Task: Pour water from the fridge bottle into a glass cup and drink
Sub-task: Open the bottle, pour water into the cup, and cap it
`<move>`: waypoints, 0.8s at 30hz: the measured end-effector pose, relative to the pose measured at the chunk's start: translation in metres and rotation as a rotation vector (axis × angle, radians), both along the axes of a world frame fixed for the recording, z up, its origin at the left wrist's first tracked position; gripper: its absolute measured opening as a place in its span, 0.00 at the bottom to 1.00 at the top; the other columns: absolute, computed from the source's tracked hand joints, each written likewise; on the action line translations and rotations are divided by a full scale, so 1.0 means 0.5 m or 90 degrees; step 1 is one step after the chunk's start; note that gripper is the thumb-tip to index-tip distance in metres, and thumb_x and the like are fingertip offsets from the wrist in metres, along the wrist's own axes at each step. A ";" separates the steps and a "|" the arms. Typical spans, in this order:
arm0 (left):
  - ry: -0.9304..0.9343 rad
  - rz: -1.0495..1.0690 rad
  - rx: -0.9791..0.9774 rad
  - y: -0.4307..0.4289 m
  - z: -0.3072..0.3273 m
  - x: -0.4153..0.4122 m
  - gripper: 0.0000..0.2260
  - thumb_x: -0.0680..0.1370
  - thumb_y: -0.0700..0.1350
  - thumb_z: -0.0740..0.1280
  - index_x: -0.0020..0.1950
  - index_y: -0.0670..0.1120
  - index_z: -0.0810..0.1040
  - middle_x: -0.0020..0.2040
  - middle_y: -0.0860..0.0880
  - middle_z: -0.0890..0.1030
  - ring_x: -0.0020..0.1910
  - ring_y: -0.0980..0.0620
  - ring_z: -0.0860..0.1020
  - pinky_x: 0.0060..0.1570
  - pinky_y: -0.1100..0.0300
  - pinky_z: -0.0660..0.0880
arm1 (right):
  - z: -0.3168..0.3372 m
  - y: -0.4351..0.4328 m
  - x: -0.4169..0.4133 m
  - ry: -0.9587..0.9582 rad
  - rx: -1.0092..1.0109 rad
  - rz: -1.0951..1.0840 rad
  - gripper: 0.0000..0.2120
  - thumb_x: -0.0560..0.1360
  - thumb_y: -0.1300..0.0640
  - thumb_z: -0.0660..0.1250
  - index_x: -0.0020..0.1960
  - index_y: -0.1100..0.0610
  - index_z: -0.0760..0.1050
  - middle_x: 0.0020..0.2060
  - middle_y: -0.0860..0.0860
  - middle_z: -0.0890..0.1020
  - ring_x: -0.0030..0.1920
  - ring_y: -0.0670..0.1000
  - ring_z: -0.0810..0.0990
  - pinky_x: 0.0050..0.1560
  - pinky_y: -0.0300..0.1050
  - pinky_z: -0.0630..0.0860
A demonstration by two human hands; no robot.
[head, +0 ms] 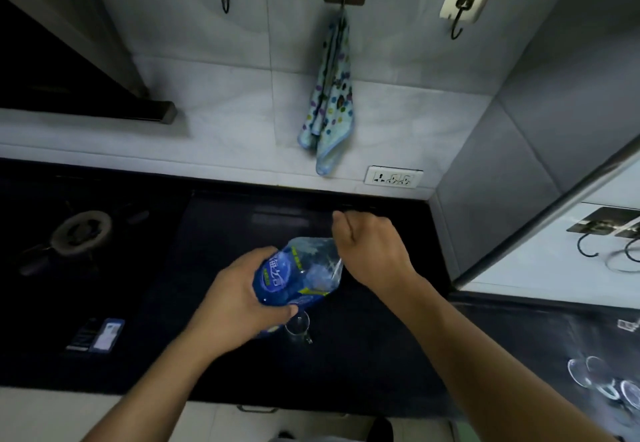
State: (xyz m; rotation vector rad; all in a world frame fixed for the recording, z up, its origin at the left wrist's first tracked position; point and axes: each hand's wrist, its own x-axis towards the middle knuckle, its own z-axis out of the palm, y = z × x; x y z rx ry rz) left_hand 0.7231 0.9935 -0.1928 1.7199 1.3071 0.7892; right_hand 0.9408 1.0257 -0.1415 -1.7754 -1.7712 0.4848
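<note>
**A:** Status at the worktop?

**B:** Dark counter (363, 344), hob burner (81, 232) at its left end, spotted towel (330, 102) on a wall hook above the back edge. The bottle (301, 268) is in the air over the middle of the counter, nearer the front edge than the back. It's tipped hard, base up and away from the person, neck end down and hidden behind the hand.

**A:** Hands?

**B:** 2 in play. The left hand (239, 296) is wrapped round the label section at the lower end, carrying it. The right hand (372, 251) is at the raised base with its fingers curled in. Can't tell if it touches the base or holds anything.

**A:** Cup?

**B:** The glass cup (298, 328) stands on the counter directly under the left hand, just below the neck end. Looks like a small handle on its right. Can't see a stream or a water level.

**A:** Handling?

**B:** My read:
- **Bottle:** thin, soft plastic, so a squeeze would dent it and surge the flow. It's part full, so the weight slides toward the neck. If it's fridge-cold it may be slick. Grip at the label band, with the 2nd hand steadying the base.
- **Cup:** light, fragile, narrow mouth. A knock from the neck would tip it. Take it by the handle.
</note>
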 end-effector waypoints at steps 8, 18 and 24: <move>-0.252 -0.182 -0.265 0.025 -0.003 -0.055 0.31 0.60 0.41 0.82 0.62 0.45 0.80 0.56 0.40 0.84 0.54 0.44 0.82 0.53 0.51 0.80 | 0.029 -0.053 0.012 0.092 0.128 0.274 0.09 0.81 0.60 0.62 0.60 0.59 0.75 0.52 0.51 0.76 0.52 0.47 0.76 0.54 0.31 0.69; -0.060 -0.030 -0.091 -0.005 -0.009 -0.024 0.31 0.62 0.36 0.83 0.60 0.56 0.78 0.53 0.56 0.85 0.50 0.56 0.85 0.51 0.63 0.80 | 0.010 -0.055 0.022 0.135 -0.097 0.109 0.03 0.80 0.51 0.62 0.52 0.48 0.74 0.45 0.46 0.78 0.42 0.43 0.77 0.39 0.34 0.72; -0.004 -0.033 -0.058 -0.012 -0.017 -0.031 0.33 0.60 0.40 0.84 0.57 0.65 0.77 0.54 0.61 0.83 0.51 0.60 0.83 0.52 0.65 0.79 | -0.022 -0.058 0.007 0.051 -0.055 0.040 0.16 0.80 0.44 0.61 0.37 0.51 0.66 0.30 0.49 0.75 0.31 0.50 0.75 0.33 0.48 0.71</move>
